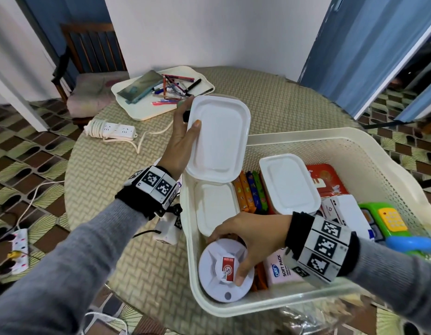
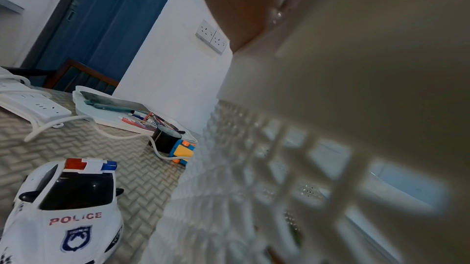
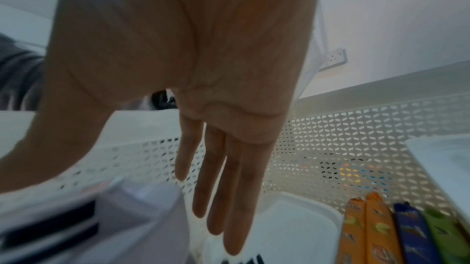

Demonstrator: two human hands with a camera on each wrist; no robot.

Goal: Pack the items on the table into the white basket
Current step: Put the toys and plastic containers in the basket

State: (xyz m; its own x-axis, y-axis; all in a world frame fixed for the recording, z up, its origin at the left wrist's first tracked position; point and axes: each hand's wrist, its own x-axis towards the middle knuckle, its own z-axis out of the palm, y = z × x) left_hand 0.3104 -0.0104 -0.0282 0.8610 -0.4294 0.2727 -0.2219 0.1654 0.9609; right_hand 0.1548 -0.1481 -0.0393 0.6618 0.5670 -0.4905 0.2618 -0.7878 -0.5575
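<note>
The white basket [image 1: 313, 139] stands on the right of the round table. My left hand [image 1: 189, 114] holds a white rectangular container [image 1: 218, 139] tilted above the basket's far left corner, thumb on its face and fingers behind its far edge. My right hand [image 1: 226, 257] reaches into the basket's near left corner and grips a round white canister [image 1: 224, 284], which sits between thumb and fingers [image 3: 229, 198]. Two more white containers [image 1: 289, 184], snack packs [image 1: 250, 192], a red tin [image 1: 327, 177], a tissue pack [image 1: 279, 269] and a green toy phone [image 1: 388, 223] lie in the basket.
On the table left of the basket stand a toy police car [image 2: 66, 208], a black cylinder [image 2: 165, 141] and a yellow-blue toy [image 2: 182, 151]. A tray of pens [image 1: 161, 93] and a power strip [image 1: 113, 130] lie farther back. A chair [image 1: 93, 56] stands beyond the table.
</note>
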